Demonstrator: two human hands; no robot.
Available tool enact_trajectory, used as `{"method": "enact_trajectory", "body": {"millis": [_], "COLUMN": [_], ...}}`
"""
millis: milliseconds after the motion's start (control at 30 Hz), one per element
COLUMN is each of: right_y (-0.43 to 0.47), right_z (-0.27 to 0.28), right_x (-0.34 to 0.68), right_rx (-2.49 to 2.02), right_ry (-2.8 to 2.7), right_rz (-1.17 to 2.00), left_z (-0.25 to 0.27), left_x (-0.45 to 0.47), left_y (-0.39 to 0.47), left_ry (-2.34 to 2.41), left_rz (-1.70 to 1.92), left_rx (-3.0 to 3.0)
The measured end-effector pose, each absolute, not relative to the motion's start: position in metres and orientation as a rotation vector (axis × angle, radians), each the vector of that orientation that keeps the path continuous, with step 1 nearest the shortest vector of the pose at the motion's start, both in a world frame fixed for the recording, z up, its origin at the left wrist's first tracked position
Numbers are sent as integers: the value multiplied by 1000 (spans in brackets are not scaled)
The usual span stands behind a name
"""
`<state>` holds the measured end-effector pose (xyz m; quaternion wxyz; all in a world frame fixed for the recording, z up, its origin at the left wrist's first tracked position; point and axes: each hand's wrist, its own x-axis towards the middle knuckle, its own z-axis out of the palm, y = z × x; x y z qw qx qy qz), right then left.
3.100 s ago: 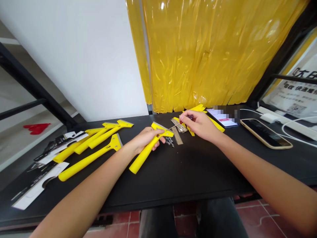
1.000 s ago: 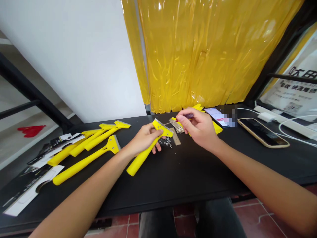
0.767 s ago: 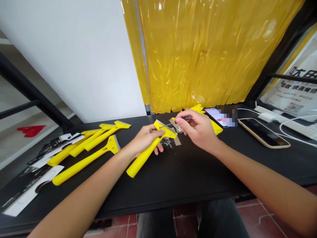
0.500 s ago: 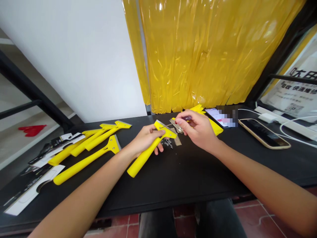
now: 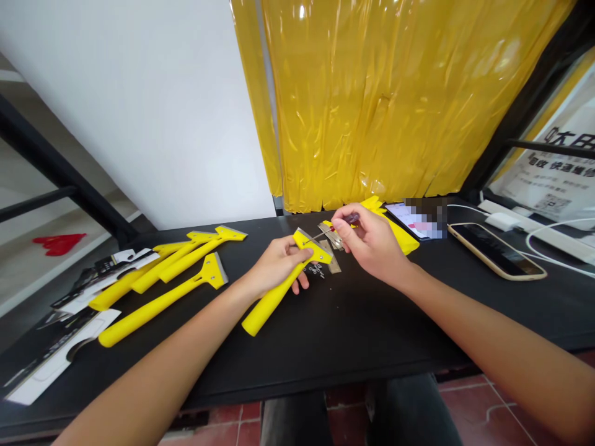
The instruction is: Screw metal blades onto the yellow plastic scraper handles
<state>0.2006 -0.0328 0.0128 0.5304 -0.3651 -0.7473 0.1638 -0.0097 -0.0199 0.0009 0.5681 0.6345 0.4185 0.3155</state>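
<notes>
My left hand (image 5: 281,262) is closed round a yellow scraper (image 5: 268,303), whose wide head points up and away and whose handle slants down toward me. Between the fingers of my right hand (image 5: 369,238) is a screwdriver (image 5: 353,218) with a dark purplish handle and a thin metal shaft. Its tip reaches the upper left part of the scraper head, by a screw; exact contact is too small to tell. Behind the scraper lie small loose screws and nuts (image 5: 318,271), partly hidden by it. Flat metal strips (image 5: 334,264) lie just beyond them.
Several yellow scrapers (image 5: 155,312) lie at the left beside black-and-white cardboard sleeves (image 5: 62,362). Behind my right hand are more yellow parts (image 5: 405,238). A lit phone (image 5: 413,218), another phone (image 5: 497,251) and a power strip (image 5: 548,229) with white cables occupy the right side.
The scraper in my left hand has shifted slightly right and tilted a little. My right hand has moved slightly, with the screwdriver now sloping more and its handle more exposed.
</notes>
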Motion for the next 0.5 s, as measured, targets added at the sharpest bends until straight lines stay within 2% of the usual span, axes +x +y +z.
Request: {"method": "enact_trajectory", "body": {"millis": [333,500], "right_y": [-37,-36], "right_z": [16,14], "right_x": [202,203], "right_rx": [-719,-828], "right_ry": [-2168,-2030], "right_rz": [285,289], "left_z": [11,4], "left_x": [-6,-5], "left_y": [-25,-25], "left_ry": [1156,1065], "left_rz": [818,786], "left_rx": [1444,1506]}}
